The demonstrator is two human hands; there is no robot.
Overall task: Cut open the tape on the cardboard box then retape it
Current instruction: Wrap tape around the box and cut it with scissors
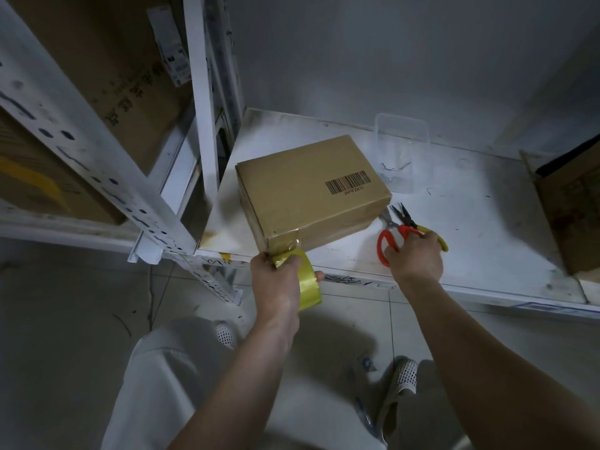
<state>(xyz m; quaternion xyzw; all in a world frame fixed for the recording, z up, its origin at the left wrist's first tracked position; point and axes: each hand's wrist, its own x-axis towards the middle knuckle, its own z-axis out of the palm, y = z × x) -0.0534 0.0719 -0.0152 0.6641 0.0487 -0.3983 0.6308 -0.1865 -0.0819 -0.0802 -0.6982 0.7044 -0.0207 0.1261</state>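
**Retaping under way: strip laid, cut still to come**

The cardboard box [311, 196] sits closed on the white shelf [470, 228], near its front edge, barcode face up. A strip of clear tape runs from the box's near corner down to the yellow tape roll [303, 280], which hangs just below and in front of the shelf edge. The left hand [279, 284] grips that roll, fingers curled round it, with the strip pulled taut against the corner.

To the right of the box, the right hand [414, 258] lies over the red-handled scissors [393, 235], fingers curled at the handle loops; whether they are already through the loops I cannot tell. A pair of yellow-handled pliers [418, 222] lies touching the scissors, just beyond them. Farther back stands a clear plastic container [401, 151], and an open carton [571, 209] sits at the far right.

By my judgement the opening cut is done, since the flaps lie shut and fresh tape is going on. What seems left is to snip the strip free of the roll and press its end down; whether other seams still need tape cannot be seen from here.
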